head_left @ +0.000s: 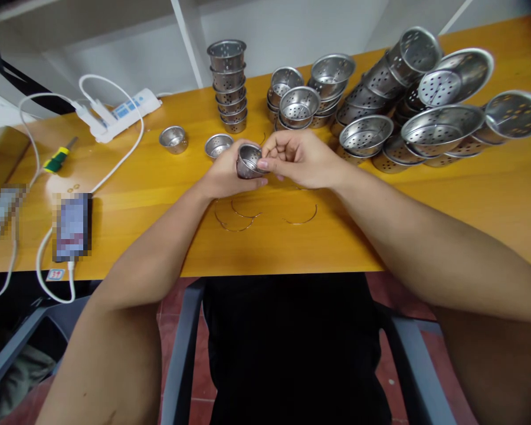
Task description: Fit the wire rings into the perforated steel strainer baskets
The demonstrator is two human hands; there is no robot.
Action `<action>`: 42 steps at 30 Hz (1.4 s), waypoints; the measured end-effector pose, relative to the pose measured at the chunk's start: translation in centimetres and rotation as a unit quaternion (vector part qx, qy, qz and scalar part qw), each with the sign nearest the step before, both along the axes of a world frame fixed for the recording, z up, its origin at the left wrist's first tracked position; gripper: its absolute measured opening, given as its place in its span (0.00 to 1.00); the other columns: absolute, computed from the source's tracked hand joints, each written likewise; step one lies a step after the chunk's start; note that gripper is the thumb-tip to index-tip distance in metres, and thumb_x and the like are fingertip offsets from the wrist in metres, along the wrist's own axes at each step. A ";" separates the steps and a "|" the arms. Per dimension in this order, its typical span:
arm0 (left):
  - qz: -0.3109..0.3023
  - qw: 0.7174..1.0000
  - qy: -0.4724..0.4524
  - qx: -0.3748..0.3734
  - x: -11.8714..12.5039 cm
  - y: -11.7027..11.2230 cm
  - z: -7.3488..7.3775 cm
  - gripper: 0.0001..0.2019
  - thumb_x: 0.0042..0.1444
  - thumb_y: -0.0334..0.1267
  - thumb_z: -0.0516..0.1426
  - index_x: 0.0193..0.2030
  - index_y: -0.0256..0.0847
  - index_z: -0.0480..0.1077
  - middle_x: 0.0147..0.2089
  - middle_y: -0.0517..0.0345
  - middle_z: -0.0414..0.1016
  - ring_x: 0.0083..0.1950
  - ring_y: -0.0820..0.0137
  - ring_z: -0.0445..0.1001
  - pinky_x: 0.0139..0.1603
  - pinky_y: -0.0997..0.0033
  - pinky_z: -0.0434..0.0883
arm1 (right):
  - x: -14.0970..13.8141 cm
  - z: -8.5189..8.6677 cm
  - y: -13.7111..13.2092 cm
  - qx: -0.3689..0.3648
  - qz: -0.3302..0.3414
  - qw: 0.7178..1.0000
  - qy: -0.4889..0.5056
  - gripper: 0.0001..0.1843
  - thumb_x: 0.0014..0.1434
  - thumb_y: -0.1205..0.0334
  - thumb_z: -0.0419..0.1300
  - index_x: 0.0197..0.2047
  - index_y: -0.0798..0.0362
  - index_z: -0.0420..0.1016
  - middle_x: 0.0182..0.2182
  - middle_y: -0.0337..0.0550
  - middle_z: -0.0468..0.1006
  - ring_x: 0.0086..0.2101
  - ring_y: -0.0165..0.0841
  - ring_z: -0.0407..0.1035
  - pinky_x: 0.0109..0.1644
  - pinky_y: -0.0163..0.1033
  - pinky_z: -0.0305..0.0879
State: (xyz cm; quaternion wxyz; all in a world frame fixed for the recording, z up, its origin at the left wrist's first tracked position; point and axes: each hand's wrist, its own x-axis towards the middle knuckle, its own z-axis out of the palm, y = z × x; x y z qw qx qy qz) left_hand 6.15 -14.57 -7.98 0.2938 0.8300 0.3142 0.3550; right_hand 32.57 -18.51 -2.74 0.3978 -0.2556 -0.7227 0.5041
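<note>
Yel. tbl (pixel 265 251); metal cups (pixel 229 78); wires (pixel 300 224); pwr strip (pixel 128 111); phone (pixel 72 224)

Two bare hands (pixel 294 156) on one perforated steel cup (pixel 246 169), two small cups (pixel 174 141) standing singly, one screwdriver (pixel 57 160), one white power strip (pixel 137 105), two plugged-in chargers (pixel 87 116), at least three curved wires (pixel 299 224)!

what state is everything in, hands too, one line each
left hand, around metal cup
right hand, curled at the cup's rim
metal cup, held
curved wires, loose on desk
small cup at left, upright
tall stack, upright, nested
power strip, plugs in it
phone, plugged into white cable
screwdriver, lying flat
</note>
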 end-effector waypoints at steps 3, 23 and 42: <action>0.002 1.000 0.001 0.004 -0.1 0.1 -0.1 0.45 0.56 0.67 0.85 0.68 0.44 0.77 0.58 0.49 0.86 0.65 0.47 0.89 0.75 0.37 0.85 | 0.0 0.2 -0.1 -0.006 -0.006 1.000 -0.005 0.33 0.63 0.26 0.87 0.43 0.45 0.82 0.28 0.34 0.76 0.26 0.33 0.67 0.29 0.43 0.62; 0.042 0.999 -0.006 0.009 0.4 -0.1 -0.2 0.44 0.56 0.69 0.84 0.67 0.46 0.77 0.59 0.49 0.85 0.69 0.46 0.87 0.78 0.36 0.83 | 0.0 -1.0 0.2 0.051 -0.069 0.996 -0.032 0.34 0.64 0.21 0.83 0.47 0.43 0.87 0.34 0.40 0.80 0.33 0.37 0.70 0.34 0.45 0.69; 0.036 0.998 -0.058 0.017 0.3 0.9 -1.0 0.52 0.58 0.81 0.77 0.75 0.51 0.70 0.65 0.48 0.86 0.63 0.52 0.86 0.68 0.40 0.85 | -0.1 -2.6 -0.1 0.202 -0.098 0.960 -0.167 0.25 0.80 0.36 0.72 0.69 0.39 0.93 0.61 0.54 0.81 0.63 0.55 0.76 0.63 0.61 0.85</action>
